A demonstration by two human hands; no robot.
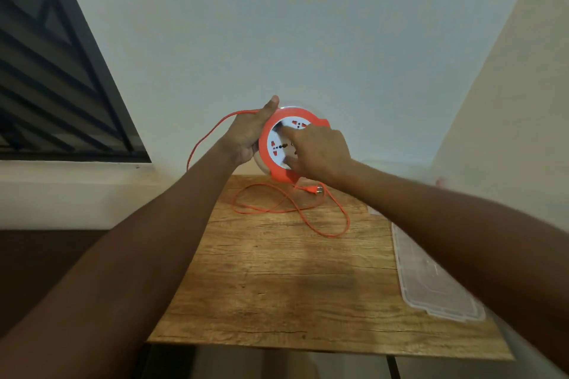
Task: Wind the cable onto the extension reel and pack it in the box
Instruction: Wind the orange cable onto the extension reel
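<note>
An orange extension reel [271, 126] with a white socket face is held up above the far end of the wooden table [286, 280]. My left hand [249, 135] grips its left rim, thumb up over the top edge. My right hand [317, 149] lies on the white face, forefinger and thumb curled onto the centre part. The orange cable [308, 218] runs from under my left hand, arcs down on the left, and lies in loose loops on the table. Its plug [315, 190] lies just below the reel.
A clear plastic lid [431, 280] lies along the table's right edge, partly hidden by my right forearm. A dark louvred window [55, 71] is on the left wall above a white ledge. Pale walls stand behind and to the right.
</note>
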